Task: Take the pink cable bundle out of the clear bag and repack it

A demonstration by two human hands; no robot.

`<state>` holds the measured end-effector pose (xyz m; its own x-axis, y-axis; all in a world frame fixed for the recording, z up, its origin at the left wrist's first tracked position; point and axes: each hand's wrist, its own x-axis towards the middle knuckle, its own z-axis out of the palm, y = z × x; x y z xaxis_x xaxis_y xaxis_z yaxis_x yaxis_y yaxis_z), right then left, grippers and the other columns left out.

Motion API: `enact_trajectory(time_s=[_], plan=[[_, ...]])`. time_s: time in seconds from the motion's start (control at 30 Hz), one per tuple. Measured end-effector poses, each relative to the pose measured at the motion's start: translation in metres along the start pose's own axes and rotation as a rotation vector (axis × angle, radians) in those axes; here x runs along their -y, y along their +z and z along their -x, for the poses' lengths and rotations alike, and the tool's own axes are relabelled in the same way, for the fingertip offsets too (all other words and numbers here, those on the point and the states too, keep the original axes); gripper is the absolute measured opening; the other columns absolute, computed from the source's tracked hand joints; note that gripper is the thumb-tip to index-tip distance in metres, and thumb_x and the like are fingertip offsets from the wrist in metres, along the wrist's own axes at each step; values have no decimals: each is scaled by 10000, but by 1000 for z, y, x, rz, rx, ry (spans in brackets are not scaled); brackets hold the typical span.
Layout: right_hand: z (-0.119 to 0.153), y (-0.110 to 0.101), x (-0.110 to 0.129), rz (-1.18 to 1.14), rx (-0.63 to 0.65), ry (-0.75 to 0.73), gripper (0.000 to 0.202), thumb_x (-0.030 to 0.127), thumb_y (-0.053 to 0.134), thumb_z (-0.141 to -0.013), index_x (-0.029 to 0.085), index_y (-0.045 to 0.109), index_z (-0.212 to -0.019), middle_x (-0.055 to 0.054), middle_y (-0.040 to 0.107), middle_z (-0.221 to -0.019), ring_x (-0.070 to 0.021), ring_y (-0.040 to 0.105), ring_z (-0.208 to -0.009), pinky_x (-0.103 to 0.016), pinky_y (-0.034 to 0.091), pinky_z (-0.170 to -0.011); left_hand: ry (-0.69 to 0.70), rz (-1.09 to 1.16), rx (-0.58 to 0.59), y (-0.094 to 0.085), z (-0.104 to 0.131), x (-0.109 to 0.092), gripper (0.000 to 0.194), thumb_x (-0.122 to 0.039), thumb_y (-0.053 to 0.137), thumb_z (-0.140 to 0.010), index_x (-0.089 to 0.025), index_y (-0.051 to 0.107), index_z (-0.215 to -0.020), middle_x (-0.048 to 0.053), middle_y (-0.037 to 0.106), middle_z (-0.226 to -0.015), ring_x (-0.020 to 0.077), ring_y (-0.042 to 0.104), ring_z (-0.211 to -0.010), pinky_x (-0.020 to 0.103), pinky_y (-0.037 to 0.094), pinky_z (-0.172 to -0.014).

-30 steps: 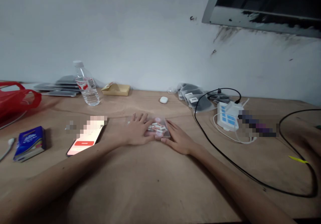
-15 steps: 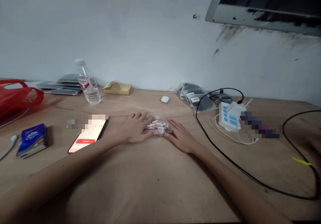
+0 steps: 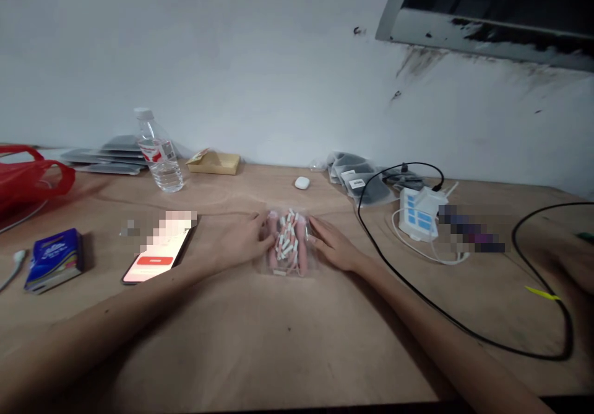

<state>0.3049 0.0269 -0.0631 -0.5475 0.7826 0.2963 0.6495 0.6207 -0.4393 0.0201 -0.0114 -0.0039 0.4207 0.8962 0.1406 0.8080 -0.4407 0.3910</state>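
Note:
A clear plastic bag (image 3: 283, 271) lies on the table between my hands. Through it I see what looks like a skipping rope (image 3: 288, 241): two pink handles and a coiled cord with white and orange segments. My left hand (image 3: 248, 237) grips the bag's left edge, its thumb on top and the fingers curled partly out of sight. On the opposite edge my right hand (image 3: 331, 244) holds on too, with its thumb over the plastic.
Left are a lit phone (image 3: 160, 250), a blue tissue pack (image 3: 55, 259), a water bottle (image 3: 162, 160) and a red bag (image 3: 28, 182). Behind stand a cardboard tray (image 3: 216, 163) and a white case (image 3: 302, 183). Right, a black cable (image 3: 417, 299) loops by a power strip (image 3: 417, 216); another person's hand (image 3: 566, 259) shows.
The bag now faces up and shows its full length, with the handles visible. My left hand has moved off its top to the left edge; the right stays at its side.

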Motion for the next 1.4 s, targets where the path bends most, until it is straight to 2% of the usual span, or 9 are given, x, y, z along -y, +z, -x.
enact_trajectory(time_s=[0.1, 0.17, 0.23, 0.37, 0.6, 0.83, 0.97, 1.13, 1.4], plan=[[-5, 2, -1, 11, -5, 13, 733, 651, 299, -999, 232, 262, -1598, -144, 400, -1590, -350, 396, -1448, -612, 318, -1169, -8, -57, -50, 20, -2, 11, 452, -463, 346, -1003, -145, 563, -1240, 166, 639, -1289, 309, 590, -1206, 470, 454, -1009], [-4, 1, 0, 16, 3, -3, 700, 611, 263, -1022, 228, 230, -1607, -137, 351, -1617, -326, 358, -1473, -593, 301, -1185, -1, -86, -56, 30, -4, 17, 487, -423, 292, -1024, -123, 513, -1338, 172, 535, -1450, 317, 440, -1388, 505, 341, -1128], [-1, -1, 2, 23, 36, -47, 687, 593, 254, -1030, 228, 216, -1611, -128, 318, -1632, -319, 331, -1487, -589, 286, -1195, -12, -92, -38, 36, -4, 20, 534, -420, 271, -1031, -113, 435, -1436, 168, 450, -1533, 314, 343, -1460, 520, 269, -1173], [6, -6, 5, 32, 78, -124, 709, 587, 267, -1031, 216, 142, -1623, -136, 288, -1642, -332, 309, -1495, -604, 284, -1192, -61, -78, 1, 36, -4, 19, 595, -419, 267, -1024, -84, 348, -1509, 179, 365, -1587, 313, 275, -1497, 524, 200, -1203], [10, -3, 1, 52, 64, -102, 728, 582, 283, -1030, 232, 58, -1628, -132, 271, -1645, -358, 339, -1477, -628, 331, -1162, -95, -72, 51, 34, -5, 16, 640, -425, 227, -1025, -56, 285, -1545, 181, 287, -1619, 321, 212, -1520, 522, 159, -1215], [10, 2, -4, 91, 88, -59, 733, 607, 240, -1026, 152, 246, -1600, -176, 337, -1612, -357, 312, -1489, -617, 287, -1192, -37, -110, 61, 40, -6, 27, 631, -440, 201, -1031, -77, 299, -1538, 191, 290, -1617, 306, 223, -1519, 525, 174, -1209], [11, 2, -5, 83, 71, -73, 705, 595, 263, -1029, 189, 236, -1605, -149, 337, -1618, -341, 322, -1488, -602, 298, -1194, 8, -130, 58, 40, -6, 31, 637, -454, 203, -1032, -76, 298, -1537, 198, 297, -1613, 297, 231, -1518, 511, 181, -1212], [11, 3, -8, 79, 59, -49, 713, 605, 290, -1021, 202, 233, -1606, -141, 335, -1617, -363, 356, -1468, -632, 318, -1171, 13, -162, 46, 41, -6, 30, 662, -451, 204, -1028, -29, 330, -1521, 214, 314, -1602, 321, 250, -1507, 496, 184, -1213], [8, 2, -5, 33, 21, -57, 723, 631, 311, -1007, 205, 295, -1590, -142, 390, -1591, -364, 399, -1445, -621, 335, -1163, 11, -139, 34, 44, -5, 31, 639, -440, 187, -1041, -56, 315, -1535, 206, 309, -1605, 312, 257, -1508, 521, 190, -1208]])
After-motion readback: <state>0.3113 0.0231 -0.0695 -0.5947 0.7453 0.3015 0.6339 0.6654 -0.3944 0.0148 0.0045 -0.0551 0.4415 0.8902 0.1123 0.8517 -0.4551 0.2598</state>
